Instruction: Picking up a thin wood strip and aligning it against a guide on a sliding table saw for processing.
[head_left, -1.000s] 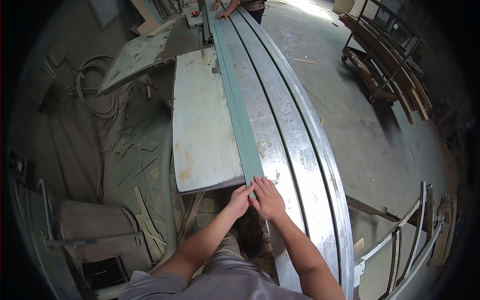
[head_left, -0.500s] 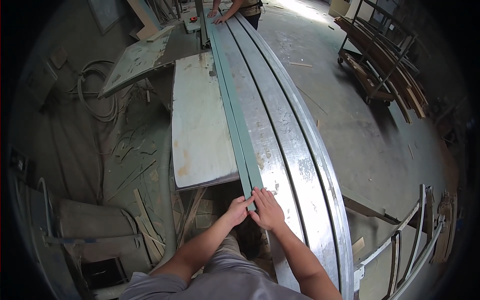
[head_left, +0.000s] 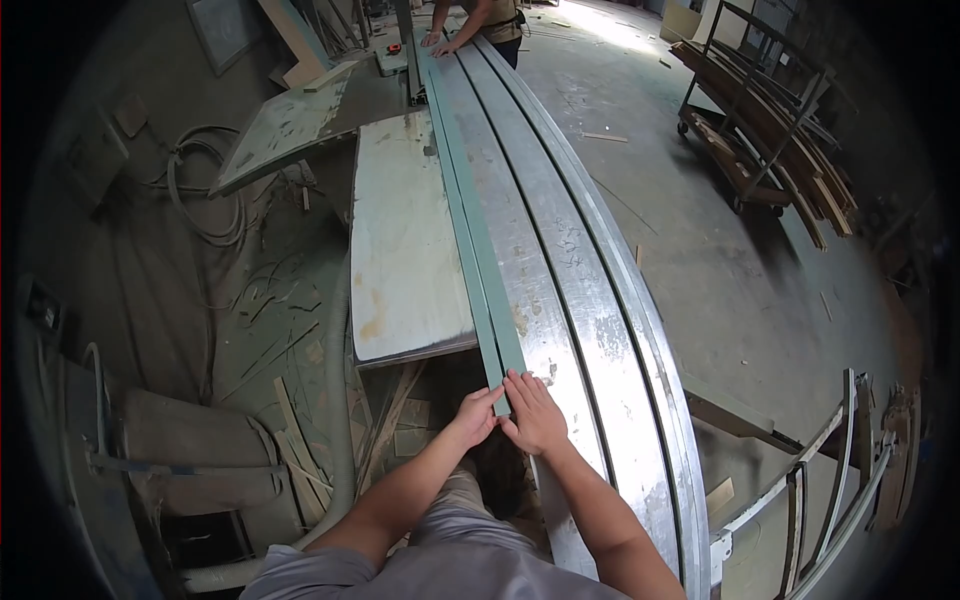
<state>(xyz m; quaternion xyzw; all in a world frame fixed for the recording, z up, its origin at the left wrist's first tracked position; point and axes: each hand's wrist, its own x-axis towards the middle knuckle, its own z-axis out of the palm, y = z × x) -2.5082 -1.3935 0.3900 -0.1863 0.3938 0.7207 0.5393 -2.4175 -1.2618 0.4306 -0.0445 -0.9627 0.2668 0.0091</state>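
Two long pale-green boards [head_left: 480,260] lie side by side along a silver sliding saw table [head_left: 590,350], with a narrow dark gap between them. At their near end my left hand [head_left: 478,417] is closed on the left board's edge, its fingertips on the wood and the rest below. Beside it my right hand [head_left: 538,412] rests with its fingers stretched flat over the right board's end. Its thumb sits at the board's tip, close to my left fingers. At the far end another person's hands [head_left: 440,45] are on or beside the boards, too small to tell their grip.
A worn pale side table [head_left: 405,240] adjoins the boards on the left, a tilted panel [head_left: 285,130] beyond it. Offcuts [head_left: 300,450], a hose and cables [head_left: 205,190] lie on the left floor. A wheeled rack of timber [head_left: 760,120] stands far right, a metal frame [head_left: 820,480] near right.
My left fingertips have drawn back from beside my right fingers to the left board's edge. My right hand stays almost in place. The view has shifted slightly.
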